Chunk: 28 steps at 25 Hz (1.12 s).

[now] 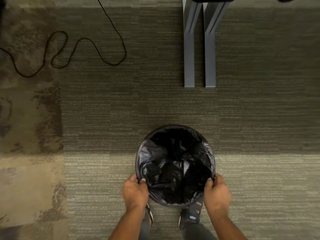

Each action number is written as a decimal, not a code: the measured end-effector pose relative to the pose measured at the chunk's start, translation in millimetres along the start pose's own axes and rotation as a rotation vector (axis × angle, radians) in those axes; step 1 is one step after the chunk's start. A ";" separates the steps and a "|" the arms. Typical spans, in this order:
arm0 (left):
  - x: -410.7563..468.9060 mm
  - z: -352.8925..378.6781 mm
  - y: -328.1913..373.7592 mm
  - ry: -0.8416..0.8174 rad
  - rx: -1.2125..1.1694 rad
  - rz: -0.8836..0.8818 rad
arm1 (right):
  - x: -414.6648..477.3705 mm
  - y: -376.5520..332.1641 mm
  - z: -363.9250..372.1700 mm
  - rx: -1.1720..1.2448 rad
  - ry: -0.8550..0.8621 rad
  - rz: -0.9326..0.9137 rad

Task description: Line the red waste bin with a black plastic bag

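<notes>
Seen from straight above, the round waste bin (pixel 174 125) stands on the carpet, and its red colour is hidden. A crumpled black plastic bag (pixel 174 163) fills the inside and is folded over the rim all around. My left hand (pixel 135 193) pinches the bag's edge at the near-left of the rim. My right hand (pixel 217 193) pinches the bag's edge at the near-right of the rim.
Two grey metal furniture feet (pixel 200 49) lie on the carpet beyond the bin. A black cable (pixel 83 38) snakes across the floor at the far left. My shoes (pixel 190 216) show just below the bin.
</notes>
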<state>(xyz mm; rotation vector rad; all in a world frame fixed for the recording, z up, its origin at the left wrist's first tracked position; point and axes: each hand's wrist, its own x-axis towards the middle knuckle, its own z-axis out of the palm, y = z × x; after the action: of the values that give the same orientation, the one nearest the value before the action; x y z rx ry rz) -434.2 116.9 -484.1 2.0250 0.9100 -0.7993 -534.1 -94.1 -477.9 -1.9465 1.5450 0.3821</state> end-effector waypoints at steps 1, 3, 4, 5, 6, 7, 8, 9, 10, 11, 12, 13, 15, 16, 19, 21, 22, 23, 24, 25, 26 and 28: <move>4.8 -0.7 2.1 0.000 -0.032 0.000 | 2.6 -4.9 -1.5 0.006 0.011 -0.033; 14.6 -4.8 13.0 0.003 -0.107 -0.011 | 9.5 -20.8 -6.0 0.046 0.019 -0.094; 20.3 -7.0 20.1 -0.001 -0.148 -0.013 | 14.4 -30.6 -7.7 0.069 0.022 -0.119; 26.6 -9.4 30.0 -0.010 -0.191 -0.013 | 20.0 -42.2 -8.8 0.100 0.025 -0.142; 30.8 -12.6 43.5 -0.019 -0.233 -0.010 | 26.4 -55.1 -9.3 0.134 0.030 -0.170; 37.2 -15.6 57.9 -0.020 -0.263 -0.007 | 33.6 -70.2 -9.2 0.160 0.035 -0.200; 44.2 -18.1 76.2 -0.009 -0.278 0.002 | 42.9 -87.3 -8.7 0.170 0.041 -0.228; 53.1 -20.8 95.8 0.008 -0.278 0.020 | 53.4 -106.5 -7.9 0.174 0.050 -0.240; 62.7 -23.1 118.1 0.020 -0.270 0.043 | 65.8 -128.2 -6.8 0.181 0.051 -0.238; 73.0 -24.9 139.3 0.025 -0.259 0.063 | 79.1 -149.4 -5.1 0.197 0.031 -0.231; 82.3 -26.8 159.3 0.006 -0.253 0.089 | 91.5 -170.3 -3.2 0.224 0.000 -0.228; 92.1 -28.4 176.5 -0.030 -0.245 0.108 | 103.0 -188.8 -1.5 0.260 -0.033 -0.226; 109.2 -29.0 204.1 -0.121 -0.304 0.121 | 120.7 -216.3 1.1 0.353 -0.095 -0.246; 117.9 -28.3 212.9 -0.158 -0.329 0.122 | 127.8 -224.6 2.4 0.385 -0.115 -0.261; 133.7 -27.3 223.0 -0.188 -0.310 0.123 | 139.5 -235.0 4.4 0.411 -0.171 -0.260; 140.8 -27.2 216.8 -0.207 -0.305 0.104 | 143.9 -230.2 7.3 0.435 -0.227 -0.230; 140.6 -28.3 211.9 -0.213 -0.315 0.101 | 145.2 -226.4 7.6 0.429 -0.256 -0.220; 141.6 -29.1 206.1 -0.231 -0.351 0.109 | 144.6 -222.8 5.2 0.442 -0.306 -0.209; 142.4 -31.3 202.5 -0.230 -0.350 0.116 | 144.1 -221.3 4.0 0.453 -0.353 -0.206; 143.3 -33.2 201.5 -0.232 -0.370 0.112 | 139.8 -223.3 0.5 0.479 -0.399 -0.208; 139.8 -34.9 202.1 -0.228 -0.357 0.094 | 133.4 -224.4 -1.4 0.453 -0.415 -0.220; 134.1 -33.0 201.5 -0.157 -0.225 0.100 | 121.5 -220.5 -5.6 0.296 -0.356 -0.380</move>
<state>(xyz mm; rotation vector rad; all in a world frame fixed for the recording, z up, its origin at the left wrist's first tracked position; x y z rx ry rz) -190.9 96.4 -493.4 1.7720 0.7671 -0.7534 -292.0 -163.4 -480.4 -1.7718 0.9247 0.2960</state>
